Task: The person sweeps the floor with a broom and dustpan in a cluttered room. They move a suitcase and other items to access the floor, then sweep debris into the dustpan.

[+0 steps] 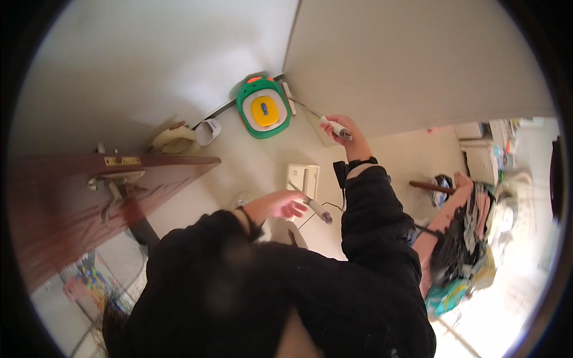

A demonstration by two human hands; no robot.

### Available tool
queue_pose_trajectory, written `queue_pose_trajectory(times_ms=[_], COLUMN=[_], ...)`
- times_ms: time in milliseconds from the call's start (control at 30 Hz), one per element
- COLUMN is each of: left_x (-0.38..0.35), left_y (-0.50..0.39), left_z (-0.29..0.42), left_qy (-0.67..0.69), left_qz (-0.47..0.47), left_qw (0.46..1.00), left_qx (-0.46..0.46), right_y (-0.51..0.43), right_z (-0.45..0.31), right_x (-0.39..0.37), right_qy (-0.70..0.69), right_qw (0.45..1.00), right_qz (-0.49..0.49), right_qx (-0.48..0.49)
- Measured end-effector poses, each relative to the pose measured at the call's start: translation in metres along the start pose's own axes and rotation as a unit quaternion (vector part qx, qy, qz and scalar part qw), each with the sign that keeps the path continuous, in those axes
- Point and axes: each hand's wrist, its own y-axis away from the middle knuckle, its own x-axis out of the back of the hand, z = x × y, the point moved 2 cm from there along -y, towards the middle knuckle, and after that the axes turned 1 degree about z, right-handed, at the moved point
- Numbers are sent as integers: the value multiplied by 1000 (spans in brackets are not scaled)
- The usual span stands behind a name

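My right hand (339, 128) is closed around the white handle (333, 127) of a tool, perhaps a broom. Its thin metal rod slants to a narrow white head (289, 97) by the wall corner, beside a green child's potty (241, 107) with a yellow lid (271, 117). Lower down, my left hand (288, 206) has its fingers apart beside a second rod with a white handle (318, 210); whether they touch is unclear. The rod's far end overlaps a cream slotted object (295, 172) on the floor, possibly a dustpan.
A wooden door (179, 170) with a metal handle juts in from the left. A white slipper (208, 132) and a cream rounded item (174, 141) lie along the wall. Dark cable (333, 205) crosses the floor near me. Piled clothes (470, 228) are at right.
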Motion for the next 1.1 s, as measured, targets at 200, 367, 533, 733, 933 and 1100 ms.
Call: queue_pose_trajectory(times_ms=[200, 367, 533, 733, 933, 1100], left_x=[99, 126, 172, 182, 128, 75], left_y=[103, 204, 230, 220, 210, 201], left_z=[26, 49, 59, 42, -34, -125], left_qy=[-329, -605, -666, -661, -637, -532], left_qz=[465, 739, 715, 704, 735, 734], left_qw=[771, 215, 212, 258, 232, 365], left_qx=[-285, -203, -6, 23, -12, -216], right_y=[-16, 26, 78, 114, 152, 190], right_z=[-15, 1, 48, 82, 88, 87], right_x=[42, 83, 115, 104, 85, 40], right_qy=[-146, -288, -294, -177, 261, 583], right_qw=[982, 949, 947, 971, 952, 810], right_qz=[-104, -59, -36, 30, 99, 6], right_qx=[52, -110, -124, -159, -129, -56])
